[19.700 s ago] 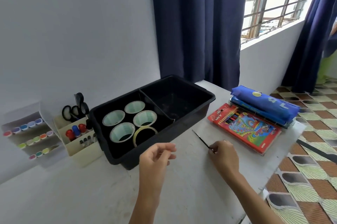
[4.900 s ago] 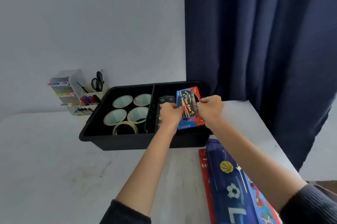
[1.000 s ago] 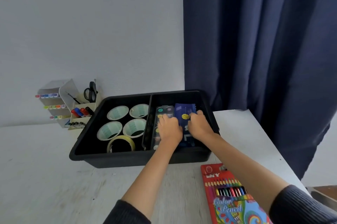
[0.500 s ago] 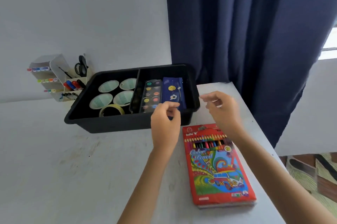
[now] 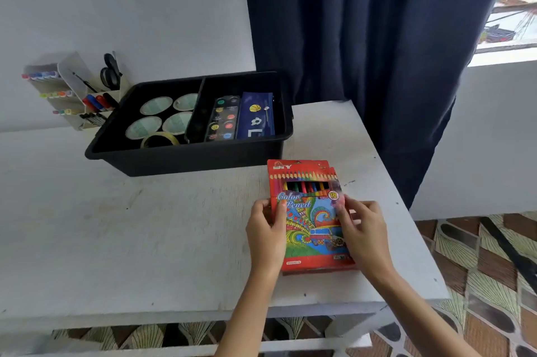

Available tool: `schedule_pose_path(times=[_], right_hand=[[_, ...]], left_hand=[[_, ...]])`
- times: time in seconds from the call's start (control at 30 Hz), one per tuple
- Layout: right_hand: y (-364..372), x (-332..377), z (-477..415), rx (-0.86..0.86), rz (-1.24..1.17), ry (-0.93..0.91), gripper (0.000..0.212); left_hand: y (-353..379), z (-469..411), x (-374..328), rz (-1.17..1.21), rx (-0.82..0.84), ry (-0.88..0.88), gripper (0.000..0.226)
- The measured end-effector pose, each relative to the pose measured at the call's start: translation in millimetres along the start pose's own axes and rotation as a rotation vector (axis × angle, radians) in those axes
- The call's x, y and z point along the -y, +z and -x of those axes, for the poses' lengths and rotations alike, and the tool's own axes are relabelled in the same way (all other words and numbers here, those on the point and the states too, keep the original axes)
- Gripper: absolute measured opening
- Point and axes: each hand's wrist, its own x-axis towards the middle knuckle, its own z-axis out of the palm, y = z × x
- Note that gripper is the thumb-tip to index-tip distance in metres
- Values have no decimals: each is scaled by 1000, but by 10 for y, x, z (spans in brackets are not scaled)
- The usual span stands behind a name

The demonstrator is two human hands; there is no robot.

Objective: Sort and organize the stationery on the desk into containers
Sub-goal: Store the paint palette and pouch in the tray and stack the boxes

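A red colour pencil box (image 5: 308,211) lies on the white desk (image 5: 145,226) in front of the black bin (image 5: 186,157). My left hand (image 5: 267,233) grips its left edge and my right hand (image 5: 363,231) grips its right edge. A second red box shows just under it. Inside the bin's right compartment lie a watercolour palette (image 5: 222,120) and a blue pencil pouch (image 5: 256,117). The left compartment holds several tape rolls (image 5: 152,105).
A cream desk organiser (image 5: 72,95) with markers, pens and scissors (image 5: 109,72) stands against the wall at the back left. A dark blue curtain (image 5: 363,37) hangs behind the bin. The desk's right edge drops to a tiled floor (image 5: 479,269).
Both hands have come back from the bin to the colour pencil box and taken hold of its two sides. The pouch now lies in the bin's right compartment.
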Motion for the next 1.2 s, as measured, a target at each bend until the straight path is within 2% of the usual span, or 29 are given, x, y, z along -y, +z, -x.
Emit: schedule_pose_path(times=[0.07, 0.17, 0.27, 0.43, 0.57, 0.7, 0.9, 1.03, 1.13, 1.2], right_hand=[[-38, -1, 67, -25, -102, -14, 30], [-132, 88, 166, -48, -341, -42, 16], [-214, 309, 207, 23, -602, -19, 19], [-141, 787, -7, 65, -655, -90, 19], [120, 1173, -378, 78, -607, -89, 20], [516, 1452, -939, 55, -557, 28, 20], [1124, 1681, -1701, 125, -226, 79, 9], [1397, 1581, -1991, 206, 29, 35, 20], [1492, 1523, -2065, 217, 174, -35, 19], [1550, 1504, -2089, 224, 267, -57, 21]], left_hand=[[-2, 121, -97, 92, 56, 50, 10], [-43, 229, -218, 271, 148, 77, 11], [-111, 222, -362, 379, 165, 111, 15], [-271, -63, -651, 450, 77, 153, 17], [-469, -559, -879, 389, -17, 177, 18], [-664, -1178, -1053, 298, -114, 135, 23], [-701, -1892, -992, -21, -66, 88, 6], [-606, -2225, -819, -337, -14, 19, 13], [-571, -2352, -733, -469, 59, -9, 2], [-552, -2428, -713, -566, 86, 6, 4]])
